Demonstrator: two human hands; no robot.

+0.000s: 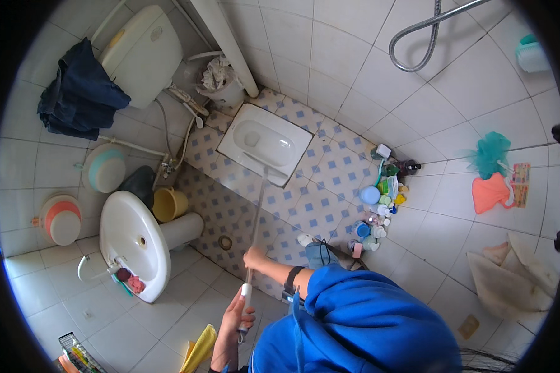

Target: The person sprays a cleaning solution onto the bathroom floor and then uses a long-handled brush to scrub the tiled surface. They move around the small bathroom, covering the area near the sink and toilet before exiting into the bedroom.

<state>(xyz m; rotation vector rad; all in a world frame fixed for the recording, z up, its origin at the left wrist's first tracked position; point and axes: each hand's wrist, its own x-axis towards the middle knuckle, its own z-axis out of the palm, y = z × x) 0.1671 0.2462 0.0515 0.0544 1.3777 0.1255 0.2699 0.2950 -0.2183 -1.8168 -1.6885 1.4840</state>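
Note:
My left hand point(233, 316) is wrapped round the white grip end of a long pole point(256, 221). Farther along the shaft, my right hand point(253, 257) is closed on it too. The pole slopes away from me, and its pale, narrow cross-piece lies at the near edge of a white squat toilet point(241, 138); blur hides what kind of head it is. Blue-and-beige patterned floor tiles point(302, 202) lie around the toilet. A round floor drain point(225, 242) is left of the shaft.
On the left are a white washbasin point(157, 264), a yellow bucket point(170, 205) and hanging basins point(106, 168). Several bottles point(389, 186) line the right wall. A waste bin point(227, 94) stands in the far corner; a shower hose point(410, 31) hangs above. A yellow cloth point(199, 349) is near my left arm.

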